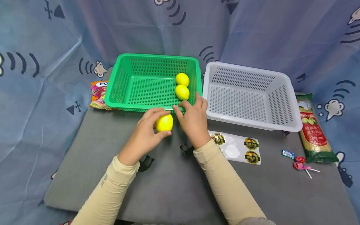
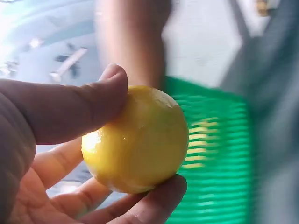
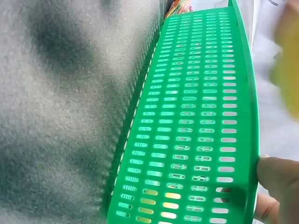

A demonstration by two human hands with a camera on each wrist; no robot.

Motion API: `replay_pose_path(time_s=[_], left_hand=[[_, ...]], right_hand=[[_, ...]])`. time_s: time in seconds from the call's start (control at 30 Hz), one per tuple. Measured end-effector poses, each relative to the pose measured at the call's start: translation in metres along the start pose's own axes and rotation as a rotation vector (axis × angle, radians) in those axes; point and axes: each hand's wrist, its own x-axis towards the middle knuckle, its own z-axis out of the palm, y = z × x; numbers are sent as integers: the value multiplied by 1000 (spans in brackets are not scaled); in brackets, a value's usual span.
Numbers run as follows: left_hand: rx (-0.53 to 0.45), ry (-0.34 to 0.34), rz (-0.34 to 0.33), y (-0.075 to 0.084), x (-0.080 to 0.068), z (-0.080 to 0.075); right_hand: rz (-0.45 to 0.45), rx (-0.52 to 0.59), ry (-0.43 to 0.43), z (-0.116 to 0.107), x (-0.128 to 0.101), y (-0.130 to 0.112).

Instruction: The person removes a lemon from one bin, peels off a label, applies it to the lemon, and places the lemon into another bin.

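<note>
Head view: my left hand [image 1: 144,134] has its fingers holding a glossy yellow rounded lemon [image 1: 165,122], just outside the near wall of a slotted green plastic basket [image 1: 132,106]. My right hand [image 1: 194,123] grips that near rim, right of the lemon; 2 smooth yellow lemons [image 1: 182,92] lie inside, beyond it.

place: curtained-off nook, room type unclear | evidence: cartoon-print curtain [image 1: 182,34] beyond far and side edges of grey table [image 1: 166,190]
</note>
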Motion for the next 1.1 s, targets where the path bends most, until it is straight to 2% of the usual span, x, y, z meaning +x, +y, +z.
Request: replay_pose_path(time_s=[0.17, 0.3, 0.37, 0.47, 0.57, 0.67, 0.73, 0.77, 0.83, 0.9, 1.0, 1.1], left_hand=[[142, -61, -49, -35, -14, 42], [181, -90, -43, -44, -17, 56], [195, -94, -44, -42, -17, 57], [272, -99, -37, -36, -19, 55], [316, -29, 18, -24, -23, 57], [283, 50, 121, -7, -27, 73], [263, 37, 170, 2, -25, 90], [264, 10, 170, 6, -23, 100], [292, -49, 132, 8, -17, 120], [329, -97, 49, 7, -10, 137], [339, -95, -46, 1, 0, 154], [270, -87, -85, -3, 7, 163]], right_hand=[[8, -7, 1, 0, 1, 1], [18, -3, -18, -3, 3, 4], [33, 42, -49, -9, 3, 6], [56, 182, -67, -28, -3, 15], [91, 352, 1, -54, -22, 31], [179, 429, 79, -76, -49, 52], [268, 435, 85, -82, -67, 66], [312, 428, 67, -82, -75, 72], [375, 404, -4, -78, -91, 84], [409, 407, -83, -71, -102, 93], [424, 406, -200, -60, -115, 103], [430, 391, -265, -53, -123, 110]])
